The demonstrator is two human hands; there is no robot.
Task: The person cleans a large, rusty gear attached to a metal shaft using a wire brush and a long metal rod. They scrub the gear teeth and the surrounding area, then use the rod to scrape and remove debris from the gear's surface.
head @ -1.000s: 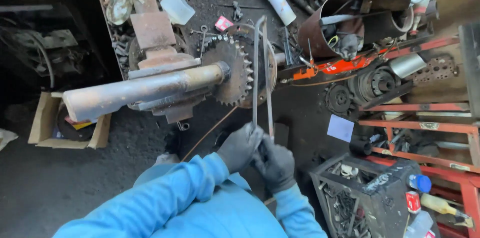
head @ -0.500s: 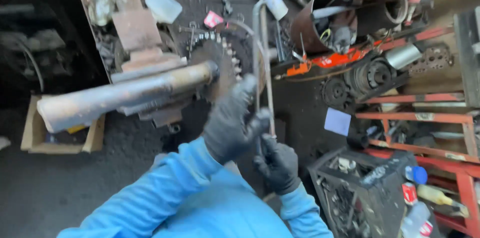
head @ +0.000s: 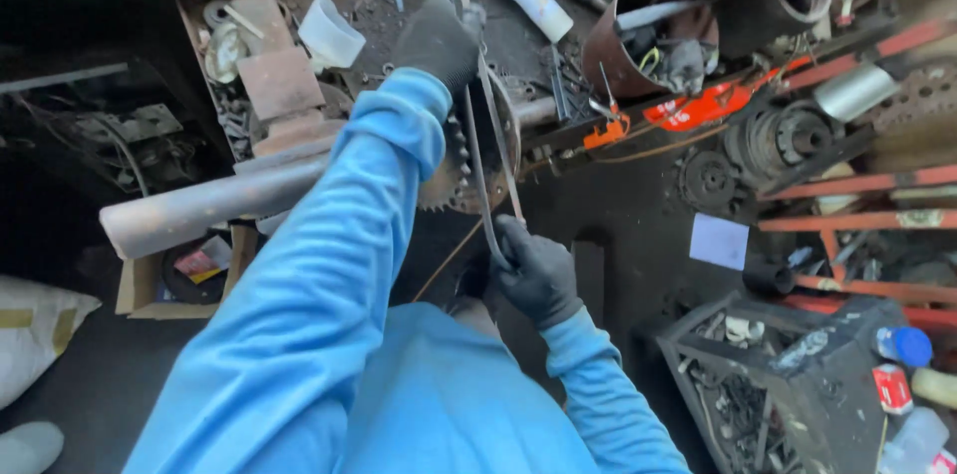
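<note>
**Bent rod gripped at both ends**

The thin U-shaped metal rod (head: 485, 150) is held upright: its lower ends are clenched by the right hand (head: 535, 270), its top bend covered by the left hand (head: 437, 40), just over the toothed sprocket (head: 447, 170). Steady grip seems needed.

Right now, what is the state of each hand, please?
Left hand: closed on the top end of the bent metal strip.
Right hand: closed on the strip's lower end.

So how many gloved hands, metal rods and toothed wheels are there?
Gloved hands: 2, left hand, right hand
Thin metal rods: 2
Toothed wheel: 1
Total: 5
</note>
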